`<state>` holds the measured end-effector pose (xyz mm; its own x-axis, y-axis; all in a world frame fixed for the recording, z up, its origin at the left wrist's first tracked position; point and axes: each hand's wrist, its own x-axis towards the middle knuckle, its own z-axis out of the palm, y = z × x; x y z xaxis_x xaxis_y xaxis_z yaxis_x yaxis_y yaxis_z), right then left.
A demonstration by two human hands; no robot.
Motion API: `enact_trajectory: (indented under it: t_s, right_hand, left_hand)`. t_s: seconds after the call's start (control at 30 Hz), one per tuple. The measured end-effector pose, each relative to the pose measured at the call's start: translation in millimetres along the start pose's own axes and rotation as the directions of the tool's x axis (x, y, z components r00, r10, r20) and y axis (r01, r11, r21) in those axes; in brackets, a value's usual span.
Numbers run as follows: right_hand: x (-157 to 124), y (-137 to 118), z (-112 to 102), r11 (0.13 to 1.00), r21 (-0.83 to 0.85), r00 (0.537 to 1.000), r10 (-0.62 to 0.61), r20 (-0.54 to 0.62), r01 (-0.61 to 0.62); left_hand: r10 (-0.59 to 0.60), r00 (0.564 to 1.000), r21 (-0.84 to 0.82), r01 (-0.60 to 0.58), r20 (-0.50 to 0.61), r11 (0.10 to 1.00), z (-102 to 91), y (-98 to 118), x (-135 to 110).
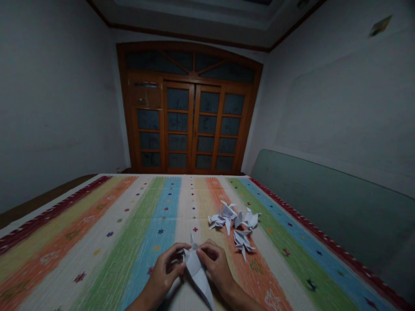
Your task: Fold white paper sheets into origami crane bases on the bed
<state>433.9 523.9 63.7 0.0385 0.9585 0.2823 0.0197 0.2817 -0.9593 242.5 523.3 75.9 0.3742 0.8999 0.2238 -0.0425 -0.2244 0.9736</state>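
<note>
Between my two hands is a piece of folded white paper (196, 267), long and pointed at both ends. My left hand (166, 268) pinches its left edge near the top, thumb and fingers curled together. On the other side, my right hand (218, 264) grips the upper right edge with thumb and forefinger. A thin point of the paper sticks up beyond the fingertips, and its lower tip reaches toward the bottom of the view. To the right of my hands lie several folded white paper figures (244, 238) with pointed wings, in a loose cluster.
A striped, multicoloured tablecloth (129, 233) covers the table. Along the right side stands a pale green panel or bench back (311, 194). Wooden double doors with glass panes (193, 125) are at the far end, between white walls.
</note>
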Motion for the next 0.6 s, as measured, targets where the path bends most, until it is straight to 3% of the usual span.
enact_trajectory:
  t_s: [0.4, 0.6]
  right_hand:
    - [0.0, 5.7, -3.1, 0.998, 0.019, 0.996, 0.065, 0.057, -0.067]
    - [-1.6, 2.9, 1.4, 0.992, 0.065, 0.987, 0.104, 0.12, -0.112]
  left_hand:
    - [0.002, 0.997, 0.166, 0.01, -0.074, 0.986, 11.6, 3.3, -1.6]
    - [-0.04, 0.99, -0.024, 0.037, -0.135, 0.999, 17.4, -5.0, -0.8]
